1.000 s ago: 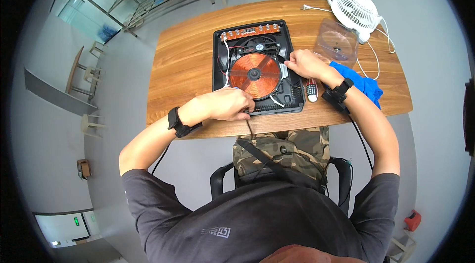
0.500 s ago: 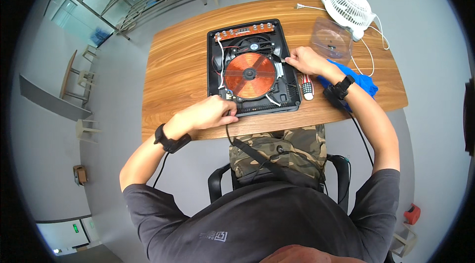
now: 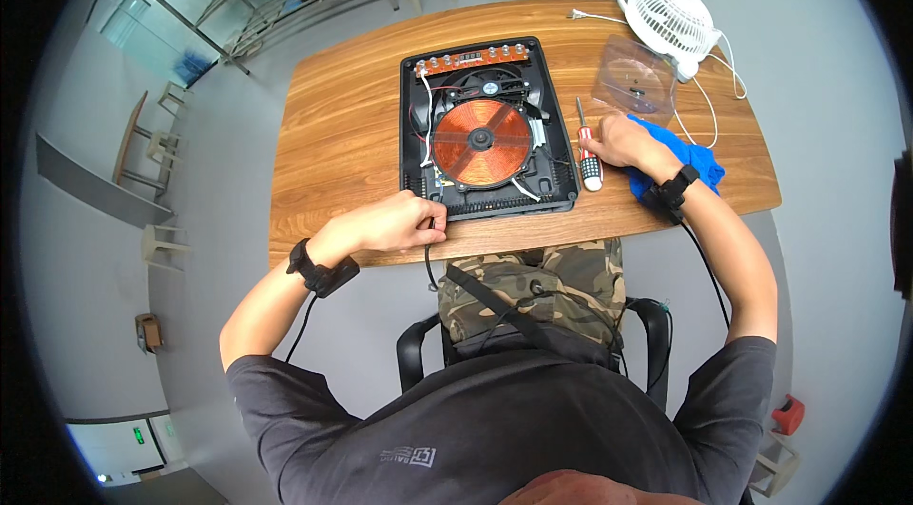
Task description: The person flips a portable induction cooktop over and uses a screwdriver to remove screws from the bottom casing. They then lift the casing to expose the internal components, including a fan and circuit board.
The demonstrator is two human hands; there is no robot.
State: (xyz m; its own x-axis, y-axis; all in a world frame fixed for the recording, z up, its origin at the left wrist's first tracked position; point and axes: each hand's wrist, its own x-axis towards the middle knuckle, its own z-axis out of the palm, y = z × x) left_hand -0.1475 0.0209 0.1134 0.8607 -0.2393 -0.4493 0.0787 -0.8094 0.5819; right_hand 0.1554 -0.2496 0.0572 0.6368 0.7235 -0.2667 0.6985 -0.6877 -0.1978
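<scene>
An opened induction cooker (image 3: 561,189) lies on the wooden table, its round copper coil (image 3: 456,144) facing up. At its near left corner my left hand (image 3: 404,223) is closed round a black power cord (image 3: 428,262), which hangs over the table's front edge. To the right of the housing lies a screwdriver (image 3: 592,172) with a red, white and black handle, its shaft pointing away from me. My right hand (image 3: 620,140) has its fingers bent over the upper part of that handle. A blue cloth (image 3: 704,163) is bunched beside and under this hand.
Above the coil sit a small black fan (image 3: 488,87) and an orange control board (image 3: 471,59). A clear plastic tray (image 3: 613,77) with small dark parts stands farther right. Behind it is a white electric fan (image 3: 670,15) with its cord looping over the table.
My right hand has moved from the cooker's right edge back to the screwdriver handle, uncovering the shaft. My left hand has shifted slightly left and down with the cord.
</scene>
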